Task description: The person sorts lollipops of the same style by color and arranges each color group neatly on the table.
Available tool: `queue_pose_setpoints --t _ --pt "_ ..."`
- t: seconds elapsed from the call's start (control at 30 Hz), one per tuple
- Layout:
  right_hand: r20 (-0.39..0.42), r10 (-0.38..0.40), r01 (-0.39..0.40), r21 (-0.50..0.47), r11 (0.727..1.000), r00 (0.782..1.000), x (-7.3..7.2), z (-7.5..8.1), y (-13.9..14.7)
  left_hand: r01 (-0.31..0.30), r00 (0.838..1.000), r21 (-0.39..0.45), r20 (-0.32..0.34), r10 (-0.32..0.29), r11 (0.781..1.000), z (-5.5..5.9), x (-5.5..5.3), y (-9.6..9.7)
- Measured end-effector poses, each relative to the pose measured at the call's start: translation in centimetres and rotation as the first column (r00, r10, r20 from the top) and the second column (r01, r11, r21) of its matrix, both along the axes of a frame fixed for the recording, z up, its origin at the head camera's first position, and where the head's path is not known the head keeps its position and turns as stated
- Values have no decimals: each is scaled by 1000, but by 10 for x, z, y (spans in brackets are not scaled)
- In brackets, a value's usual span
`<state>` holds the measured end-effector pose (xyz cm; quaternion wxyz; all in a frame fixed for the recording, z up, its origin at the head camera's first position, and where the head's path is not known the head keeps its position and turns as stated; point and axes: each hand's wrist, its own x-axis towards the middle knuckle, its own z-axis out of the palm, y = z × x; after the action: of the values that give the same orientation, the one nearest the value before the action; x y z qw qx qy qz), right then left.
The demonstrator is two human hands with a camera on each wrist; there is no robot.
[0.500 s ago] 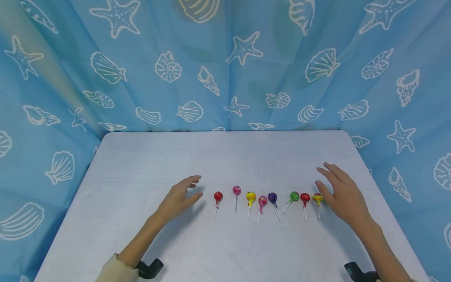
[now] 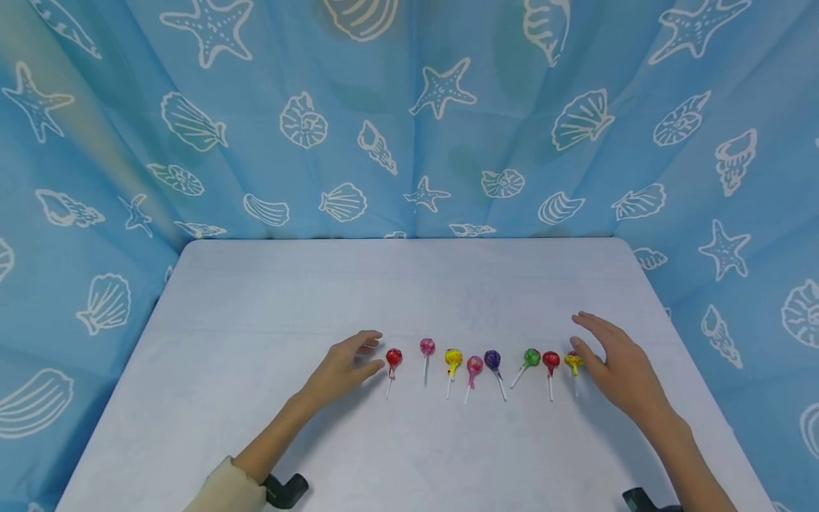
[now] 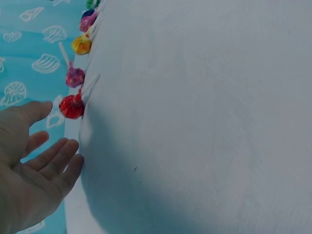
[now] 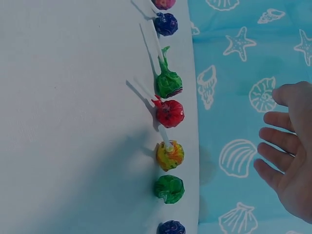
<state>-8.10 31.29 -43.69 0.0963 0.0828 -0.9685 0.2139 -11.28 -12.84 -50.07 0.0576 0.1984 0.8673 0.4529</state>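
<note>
Several wrapped lollipops lie in an uneven row across the white table. My left hand (image 2: 340, 368) hovers just left of a red lollipop (image 2: 394, 358), fingers relaxed and holding nothing. To its right are a pink lollipop (image 2: 426, 347), a yellow lollipop (image 2: 453, 358), a second pink one and a purple lollipop (image 2: 493, 360). Farther right come a green lollipop (image 2: 532, 358), another red one (image 2: 551, 360) and a yellow-red lollipop (image 2: 573, 361). My right hand (image 2: 630, 377) is spread beside that last one, holding nothing. A further green lollipop (image 4: 169, 189) and a dark blue lollipop (image 4: 172, 227) show in the right wrist view.
The white table (image 2: 409, 284) reaches back to a blue curtain (image 2: 384, 163) printed with shells and starfish. The curtain also hangs along both sides. Dark wrist devices (image 2: 286, 491) sit on both forearms.
My left hand has moved right, closer to the red lollipop. My right hand has shifted slightly toward me and to the left. The lollipops lie as before.
</note>
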Motion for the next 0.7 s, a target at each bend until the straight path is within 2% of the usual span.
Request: queue_pose_setpoints --t 0.1,0.33,0.53,0.7 --pt "15 -9 10 -25 1000 1000 2 -1 -1 5 1000 9 -10 -5 1000 -1 -1 3" --pt "34 -21 23 -62 998 999 6 -7 -2 4 1000 22 26 -5 1000 -3 -3 11" --pt "43 -4 8 -90 996 999 7 -11 -3 20 1000 34 -13 -20 999 -6 -6 17" --pt "58 6 1 -115 993 998 8 -13 -5 23 1000 -3 -21 -23 1000 -7 -8 21"
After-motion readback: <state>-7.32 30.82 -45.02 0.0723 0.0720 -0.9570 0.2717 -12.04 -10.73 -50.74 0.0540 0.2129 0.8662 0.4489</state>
